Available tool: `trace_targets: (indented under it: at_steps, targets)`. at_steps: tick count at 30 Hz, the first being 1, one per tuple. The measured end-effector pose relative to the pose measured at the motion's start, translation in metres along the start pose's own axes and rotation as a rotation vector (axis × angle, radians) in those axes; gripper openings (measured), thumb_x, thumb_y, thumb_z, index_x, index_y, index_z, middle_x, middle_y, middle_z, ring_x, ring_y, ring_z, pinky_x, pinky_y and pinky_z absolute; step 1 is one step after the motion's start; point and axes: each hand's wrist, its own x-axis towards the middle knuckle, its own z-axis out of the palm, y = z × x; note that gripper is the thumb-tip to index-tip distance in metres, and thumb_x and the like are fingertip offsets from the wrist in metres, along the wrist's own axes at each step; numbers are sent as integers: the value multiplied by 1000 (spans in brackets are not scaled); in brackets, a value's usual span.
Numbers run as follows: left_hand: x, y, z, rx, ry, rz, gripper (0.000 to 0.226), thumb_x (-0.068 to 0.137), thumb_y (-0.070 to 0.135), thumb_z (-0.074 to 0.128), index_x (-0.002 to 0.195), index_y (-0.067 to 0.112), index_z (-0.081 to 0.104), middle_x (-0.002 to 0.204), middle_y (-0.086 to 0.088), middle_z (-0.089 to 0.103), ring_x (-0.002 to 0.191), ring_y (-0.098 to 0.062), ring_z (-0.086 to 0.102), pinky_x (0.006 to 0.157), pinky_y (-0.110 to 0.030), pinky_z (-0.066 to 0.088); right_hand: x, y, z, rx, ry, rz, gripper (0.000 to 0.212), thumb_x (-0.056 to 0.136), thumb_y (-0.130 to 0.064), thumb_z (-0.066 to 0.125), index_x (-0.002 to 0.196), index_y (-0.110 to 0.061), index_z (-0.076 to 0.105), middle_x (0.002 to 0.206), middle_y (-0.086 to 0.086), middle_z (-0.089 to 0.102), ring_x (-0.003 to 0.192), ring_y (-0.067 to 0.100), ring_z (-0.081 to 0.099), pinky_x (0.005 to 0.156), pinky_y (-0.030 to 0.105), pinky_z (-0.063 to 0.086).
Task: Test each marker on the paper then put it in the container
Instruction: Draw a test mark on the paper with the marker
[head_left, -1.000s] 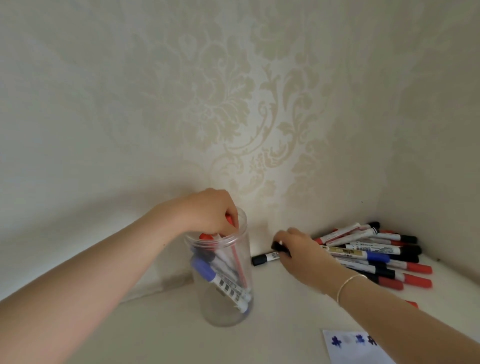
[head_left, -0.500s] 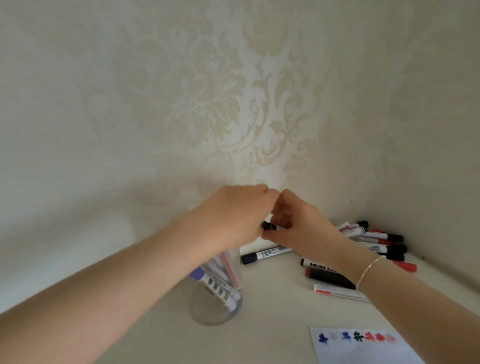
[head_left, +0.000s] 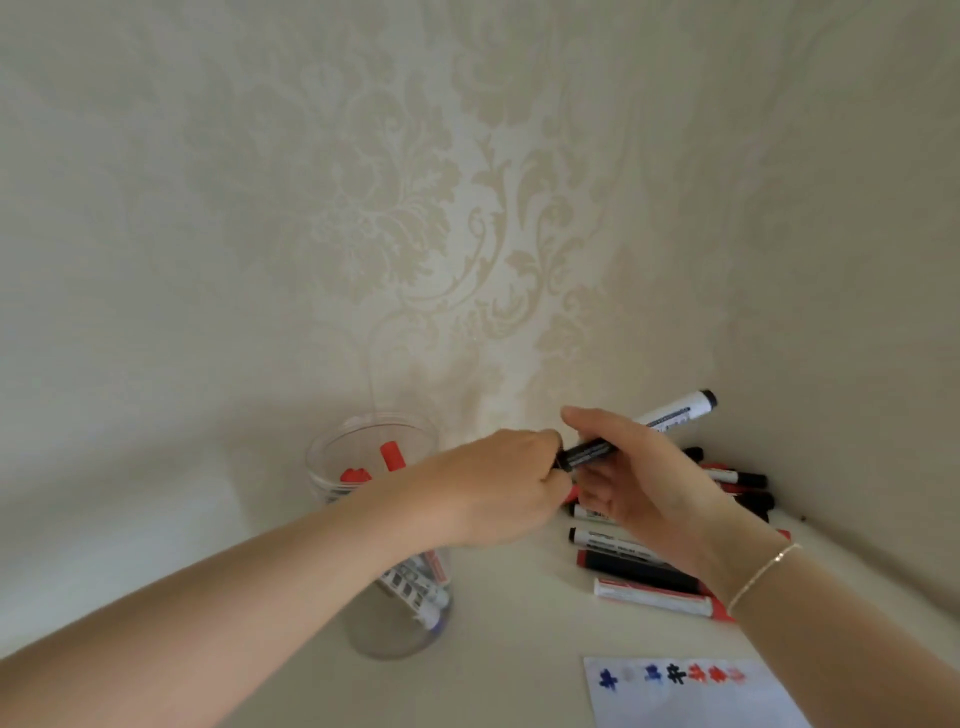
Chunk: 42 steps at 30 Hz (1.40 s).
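Observation:
My right hand (head_left: 644, 483) holds a black-and-white marker (head_left: 670, 415) above the table, its tail pointing up to the right. My left hand (head_left: 498, 488) pinches the marker's black cap end (head_left: 587, 452). A clear plastic container (head_left: 332, 457) stands to the left, partly behind my left forearm, with several red and blue markers inside. A white paper (head_left: 691, 696) with blue, black and red test marks lies at the bottom right.
A pile of several loose markers (head_left: 639, 571) lies in the corner to the right, partly hidden by my right hand. Patterned wallpaper walls (head_left: 415, 208) close in behind and to the right. The table surface (head_left: 509, 649) is white.
My left hand left the container and met my right hand. My right hand picked a black marker from the pile and raised it; both hands now hold it, the marker showing further out.

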Motion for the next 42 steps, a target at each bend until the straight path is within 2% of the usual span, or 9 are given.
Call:
trace_targets:
  at_steps: [5,9,12,16,25,31,34,37,42]
  targets:
    - [0,3,14,-317,-14,14,23,101,28,31,110,18,50,87,7,55,77,-10,53,74,-26,45,2,6,-2,-231,88,-127,31,84,-23,69,63,-10,51,61,14,46,55,28,45,43,26,39]
    - [5,0,25,-342,50,52,31,102,39,32,106,21,57,97,8,66,95,-12,60,90,-32,48,-4,7,-1,-202,66,-145,30,89,-16,61,63,-3,53,54,13,49,44,23,47,39,27,38]
    - [8,-2,33,-265,221,78,34,101,41,33,100,20,60,92,2,70,84,-15,63,82,-39,48,-5,4,1,-200,82,-153,34,89,-10,56,57,-5,51,45,9,48,35,19,40,35,23,33]
    - [8,-2,39,-384,313,147,28,101,36,39,84,27,60,77,10,69,69,-6,61,69,-25,47,-5,-2,1,-170,42,-159,33,89,-5,53,57,-2,51,48,13,48,33,20,41,34,24,36]
    - [5,3,42,-652,232,177,28,98,29,48,73,22,58,58,13,60,43,3,44,52,-10,32,-9,5,-7,-109,8,-114,36,89,-2,49,54,0,54,47,15,49,34,21,44,34,26,37]
    - [5,-2,56,-259,55,-145,48,93,63,30,115,22,38,68,7,50,57,-9,48,55,-28,36,0,6,-16,-269,381,-243,36,84,1,54,56,-11,35,47,4,35,35,12,29,33,20,25]
    - [2,-7,76,110,36,-124,31,101,32,29,127,16,31,92,-2,59,80,-22,57,67,-33,39,2,8,-25,-305,545,-317,39,85,-1,55,56,-15,32,50,1,31,40,9,25,35,17,26]
    - [1,-11,95,300,-47,-89,53,92,5,39,140,15,21,116,-7,51,102,-24,49,70,-34,35,-1,13,-31,-342,610,-334,38,84,-2,55,55,-14,33,51,3,33,41,8,27,36,16,28]
    - [-1,-13,104,299,-39,-50,62,84,-8,42,138,16,24,119,-6,43,87,-20,46,65,-33,33,-5,18,-39,-354,661,-307,36,85,-7,57,56,-14,37,62,12,44,54,19,39,46,24,35]
